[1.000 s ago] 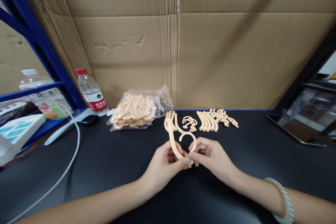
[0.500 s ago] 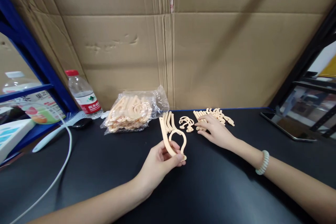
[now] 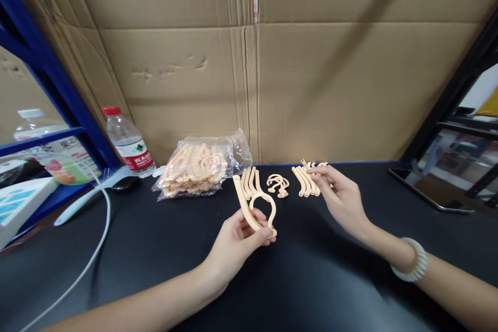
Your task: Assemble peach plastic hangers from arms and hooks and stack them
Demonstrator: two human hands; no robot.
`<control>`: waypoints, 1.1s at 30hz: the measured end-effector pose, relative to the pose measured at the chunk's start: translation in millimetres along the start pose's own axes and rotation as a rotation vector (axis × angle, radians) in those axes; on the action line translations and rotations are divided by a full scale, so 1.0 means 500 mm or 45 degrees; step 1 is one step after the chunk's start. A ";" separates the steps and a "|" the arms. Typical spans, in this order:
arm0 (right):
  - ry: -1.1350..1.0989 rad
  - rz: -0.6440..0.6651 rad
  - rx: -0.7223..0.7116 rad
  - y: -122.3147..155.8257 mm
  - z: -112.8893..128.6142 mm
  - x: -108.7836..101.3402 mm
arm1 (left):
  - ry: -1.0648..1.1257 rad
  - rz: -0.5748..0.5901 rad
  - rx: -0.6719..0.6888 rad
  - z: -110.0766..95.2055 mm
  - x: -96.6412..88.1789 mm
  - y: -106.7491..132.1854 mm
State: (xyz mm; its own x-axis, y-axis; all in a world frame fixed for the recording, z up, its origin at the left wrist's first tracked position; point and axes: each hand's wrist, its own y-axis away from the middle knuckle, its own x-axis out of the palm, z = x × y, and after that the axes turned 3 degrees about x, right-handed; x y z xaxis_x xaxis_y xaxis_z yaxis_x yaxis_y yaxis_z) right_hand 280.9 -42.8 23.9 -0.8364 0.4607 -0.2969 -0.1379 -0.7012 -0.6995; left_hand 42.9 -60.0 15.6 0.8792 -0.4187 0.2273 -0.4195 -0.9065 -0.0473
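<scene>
Bottle: a clear plastic bottle with a red cap (image 3: 136,153) stands at the far left, well apart from both hands.
Bag: a clear, crinkled plastic bag (image 3: 241,153) of beige flat pieces lies far, left of centre.
Left hand: the left hand (image 3: 237,241), near centre, pinches two pieces narrowly between thumb and fingers.
Held pair: a long, beige, gently curved strip (image 3: 243,199) on the left, a beige open-ring hook (image 3: 274,210) on the right; their lower ends meet under the thumb, and whether they are joined cannot be told.
Pinch risk: if the thumb eases, the pair could likely swing apart or drop.
Far centre: beige loose strips (image 3: 257,181), then a small cluster of beige loose hooks (image 3: 282,193).
Right row: beige curved strips in a side-by-side row (image 3: 305,182), just left of the right hand.
Right hand: the right hand (image 3: 344,199) has its fingertips close together over the row's far end; whether they grip a piece cannot be told.
Reach risk: a sideways brush of the fingers could scatter the row.
</scene>
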 end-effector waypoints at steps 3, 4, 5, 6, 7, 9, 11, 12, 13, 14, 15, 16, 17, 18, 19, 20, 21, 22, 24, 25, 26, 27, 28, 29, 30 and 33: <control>-0.185 0.050 0.070 0.027 0.042 0.001 | 0.010 0.002 0.024 0.004 -0.003 0.001; -0.248 0.106 0.087 0.036 0.053 0.005 | 0.007 -0.005 0.029 0.005 -0.003 0.001; -0.319 0.180 0.119 0.043 0.062 0.010 | 0.003 -0.014 0.031 0.005 -0.004 0.001; -0.401 0.257 0.167 0.049 0.069 0.016 | -0.002 -0.022 0.033 0.006 -0.004 0.001; -0.490 0.324 0.231 0.053 0.074 0.022 | -0.006 -0.027 0.037 0.006 -0.005 0.001; -0.659 0.413 0.387 0.059 0.078 0.034 | -0.011 -0.022 0.046 0.006 -0.005 0.001; -0.780 0.414 0.553 0.062 0.074 0.044 | -0.015 -0.003 0.062 0.006 -0.005 0.001; -0.829 0.395 0.637 0.063 0.070 0.047 | -0.019 0.009 0.075 0.005 -0.006 0.001; -0.878 0.376 0.725 0.064 0.066 0.049 | -0.026 0.018 0.088 0.005 -0.006 0.000; -0.936 0.360 0.810 0.065 0.061 0.050 | -0.039 0.024 0.100 0.005 -0.006 0.000; -1.005 0.348 0.891 0.066 0.057 0.051 | -0.055 0.024 0.111 0.004 -0.006 0.000; -1.080 0.343 0.963 0.068 0.053 0.051 | -0.070 0.021 0.121 0.005 -0.006 0.000; -1.153 0.342 1.024 0.069 0.051 0.052 | -0.082 0.017 0.127 0.005 -0.006 0.000; -1.216 0.346 1.070 0.071 0.050 0.052 | -0.090 0.013 0.134 0.006 -0.006 0.000; -1.257 0.364 1.103 0.072 0.050 0.053 | -0.093 0.008 0.142 0.007 -0.006 0.000; -1.279 0.394 1.119 0.073 0.052 0.053 | -0.092 0.004 0.149 0.009 -0.007 0.000; -1.285 0.437 1.122 0.074 0.054 0.054 | -0.090 0.002 0.155 0.010 -0.007 0.000; -1.282 0.482 1.114 0.075 0.057 0.055 | -0.089 0.004 0.159 0.012 -0.008 0.000; -1.263 0.547 1.073 0.077 0.063 0.057 | -0.084 0.011 0.167 0.014 -0.008 0.000; -1.241 0.562 1.039 0.078 0.065 0.058 | -0.080 0.018 0.169 0.014 -0.009 0.000; -1.205 0.570 0.989 0.079 0.067 0.059 | -0.074 0.024 0.171 0.015 -0.009 0.000; -1.152 0.578 0.930 0.081 0.068 0.060 | -0.071 0.027 0.171 0.014 -0.009 0.000; -1.091 0.586 0.866 0.082 0.069 0.062 | -0.070 0.029 0.172 0.014 -0.008 0.001; -1.030 0.599 0.809 0.082 0.069 0.063 | -0.070 0.030 0.174 0.013 -0.008 0.001; -0.977 0.617 0.764 0.083 0.069 0.064 | -0.071 0.031 0.179 0.012 -0.008 0.001; -0.904 0.668 0.700 0.084 0.071 0.067 | -0.066 0.031 0.188 0.008 -0.006 0.001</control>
State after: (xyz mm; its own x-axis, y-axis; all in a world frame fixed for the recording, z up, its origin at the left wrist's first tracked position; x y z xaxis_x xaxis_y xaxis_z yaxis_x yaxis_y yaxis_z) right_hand 228.3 -76.0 7.8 -0.9564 -0.2753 0.0975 0.2596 -0.9544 -0.1475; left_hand 40.8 -59.6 10.7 0.8814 -0.4393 0.1736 -0.4063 -0.8926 -0.1955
